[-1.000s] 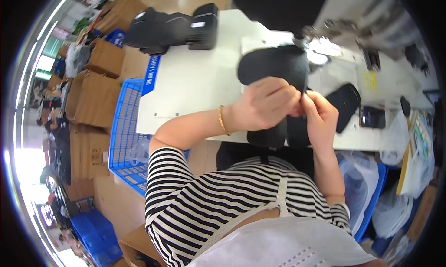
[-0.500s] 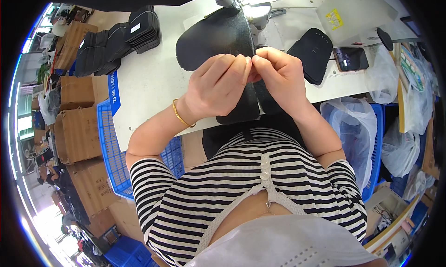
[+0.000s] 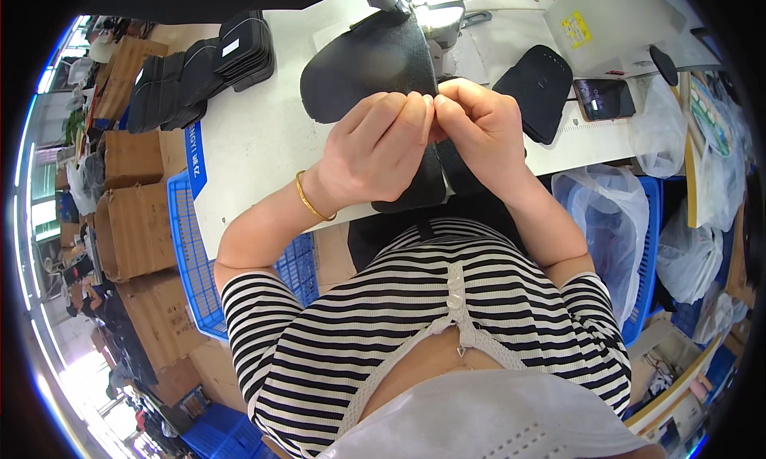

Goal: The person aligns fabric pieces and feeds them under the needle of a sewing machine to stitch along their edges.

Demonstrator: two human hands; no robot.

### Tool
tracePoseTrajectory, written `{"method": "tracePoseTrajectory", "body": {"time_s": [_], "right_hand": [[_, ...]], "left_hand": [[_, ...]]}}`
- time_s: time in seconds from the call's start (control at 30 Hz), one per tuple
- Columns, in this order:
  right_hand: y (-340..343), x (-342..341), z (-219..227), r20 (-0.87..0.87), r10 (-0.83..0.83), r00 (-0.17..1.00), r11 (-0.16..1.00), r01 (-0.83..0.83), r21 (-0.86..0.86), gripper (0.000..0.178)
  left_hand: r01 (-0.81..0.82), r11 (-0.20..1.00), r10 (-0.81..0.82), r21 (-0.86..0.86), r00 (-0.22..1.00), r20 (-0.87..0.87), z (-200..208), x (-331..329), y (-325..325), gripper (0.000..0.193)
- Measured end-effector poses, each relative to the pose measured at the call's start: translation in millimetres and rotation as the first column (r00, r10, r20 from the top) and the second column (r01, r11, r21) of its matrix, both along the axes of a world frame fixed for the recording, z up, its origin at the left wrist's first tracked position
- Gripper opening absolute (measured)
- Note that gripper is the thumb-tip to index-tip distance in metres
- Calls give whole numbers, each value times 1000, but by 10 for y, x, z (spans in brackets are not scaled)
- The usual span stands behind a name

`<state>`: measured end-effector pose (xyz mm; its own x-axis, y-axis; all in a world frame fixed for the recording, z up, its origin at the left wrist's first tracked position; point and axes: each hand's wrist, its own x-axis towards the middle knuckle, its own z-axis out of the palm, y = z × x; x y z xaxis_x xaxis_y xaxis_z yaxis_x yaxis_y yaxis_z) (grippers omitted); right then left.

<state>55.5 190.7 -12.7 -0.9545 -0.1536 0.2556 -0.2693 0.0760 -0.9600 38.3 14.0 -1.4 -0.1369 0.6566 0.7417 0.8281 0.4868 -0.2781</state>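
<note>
A flat black fabric piece (image 3: 351,72) with a rounded end lies on the white table, its far part beneath the sewing machine's needle area (image 3: 391,0). My left hand (image 3: 371,152), with a gold bangle at its wrist, is closed in a pinch on the fabric's right edge. Right beside it, my right hand (image 3: 483,132) pinches the same edge, the fingertips of both hands meeting. Below the hands a strip of black fabric hangs toward my lap. What exactly lies between the fingertips is hidden.
Stacks of black pieces (image 3: 243,52) lie at the table's far left. Right of the hands are another black piece (image 3: 538,88) and a phone (image 3: 604,100). A blue basket (image 3: 195,259) stands left below the table; a plastic-lined one (image 3: 606,219) is at right. Cardboard boxes (image 3: 140,231) fill the left.
Almost nothing differs. The fabric and both pinching hands keep nearly the same place; the view has shifted very slightly.
</note>
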Motion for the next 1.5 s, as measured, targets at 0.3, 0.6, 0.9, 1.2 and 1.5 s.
{"method": "tracePoseTrajectory", "body": {"time_s": [0.3, 0.6, 0.9, 1.2, 1.5], "right_hand": [[-9, 13, 18, 105, -30, 994, 987, 46, -154, 19], [-59, -195, 27, 73, -7, 997, 970, 24, -244, 24], [-122, -426, 3, -1, -35, 999, 973, 34, -229, 25], [-140, -387, -20, 49, -3, 999, 955, 18, -295, 20], [-104, -349, -33, 48, 10, 999, 961, 3, -278, 20]], "left_hand": [[-65, 995, 68, 78, 997, -40, -39, -72, -13, 29], [-92, 996, 94, 22, 983, -158, -22, -277, -37, 35], [-80, 996, 86, 36, 978, -193, 4, -501, -79, 32], [-8, 999, 18, 45, 974, -224, 67, -809, -141, 30], [-27, 996, 48, 89, 970, -237, 41, -868, -99, 27]]}}
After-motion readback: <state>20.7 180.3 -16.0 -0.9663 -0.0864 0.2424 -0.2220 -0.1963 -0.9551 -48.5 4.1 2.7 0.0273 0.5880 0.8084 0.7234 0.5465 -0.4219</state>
